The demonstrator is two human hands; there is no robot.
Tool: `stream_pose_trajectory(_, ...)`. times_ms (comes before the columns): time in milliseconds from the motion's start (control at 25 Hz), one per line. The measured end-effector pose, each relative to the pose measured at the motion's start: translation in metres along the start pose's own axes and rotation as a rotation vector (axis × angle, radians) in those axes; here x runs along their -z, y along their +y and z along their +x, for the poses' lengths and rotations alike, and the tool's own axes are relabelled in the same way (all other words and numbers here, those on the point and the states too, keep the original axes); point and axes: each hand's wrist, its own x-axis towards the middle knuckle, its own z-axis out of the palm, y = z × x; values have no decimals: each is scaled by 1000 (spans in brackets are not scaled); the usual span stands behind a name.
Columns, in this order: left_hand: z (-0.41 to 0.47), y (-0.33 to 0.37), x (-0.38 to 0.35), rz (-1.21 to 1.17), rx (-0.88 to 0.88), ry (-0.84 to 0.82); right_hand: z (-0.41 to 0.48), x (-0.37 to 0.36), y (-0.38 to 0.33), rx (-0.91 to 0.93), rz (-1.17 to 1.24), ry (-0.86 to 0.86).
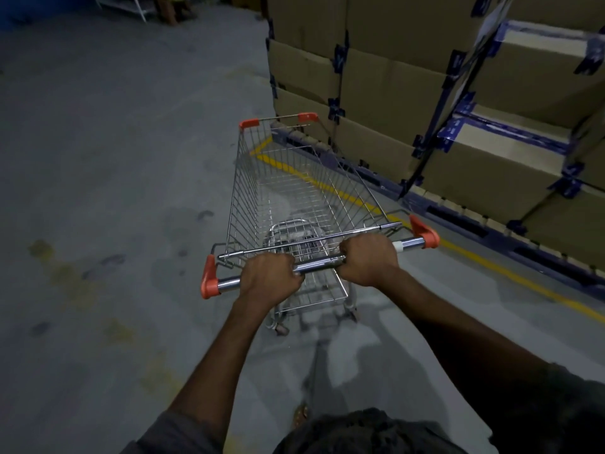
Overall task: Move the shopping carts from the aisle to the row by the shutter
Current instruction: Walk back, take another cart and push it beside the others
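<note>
A: From the head view, you have one shopping cart (294, 191) in front of you on the grey concrete floor (114, 158). It stands just left of the yellow line (327, 185) that borders the stacked cardboard boxes (376, 93).

B: Your left hand (270, 276) and right hand (368, 258) are both on the handle bar (320, 262), close together near its middle. The fingers (283, 261) of each hand are curled tight round the tube.

A: I'd judge you're at the wheeling step, with this cart in transit. No shutter or row of carts is in sight, so you'll need to steer until they show.

B: Mind that the right side of the basket runs close to the boxes and the dark pallet (474, 224) under them. Lean slightly left, towards the open floor.

A: The cart's basket is thin chrome wire, a tapering grid you can see the floor through, and it looks empty. The handle is a smooth, shiny metal tube with orange plastic end caps (209, 280).

B: The boxes are matte brown card, sealed and strapped with dark blue tape. The floor is dull and stained, with yellowish blotches on your left. The cart's wheels are blurred, so I can't tell which way they point.
</note>
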Motion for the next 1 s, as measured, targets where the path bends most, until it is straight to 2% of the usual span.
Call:
stream_pose_trajectory(240,25,-32,-1,-8,69,-29,49,-1,-20,56,-22,16)
stream_pose_trajectory(520,67,-50,-7,-7,210,-22,117,-4,-16,234,-82,108)
stream_pose_trajectory(800,117,-53,-5,-53,372,-51,191,3,3,384,-33,48)
stream_pose_trajectory(1000,142,-56,-4,-115,466,-8,232,5,11,481,-29,38)
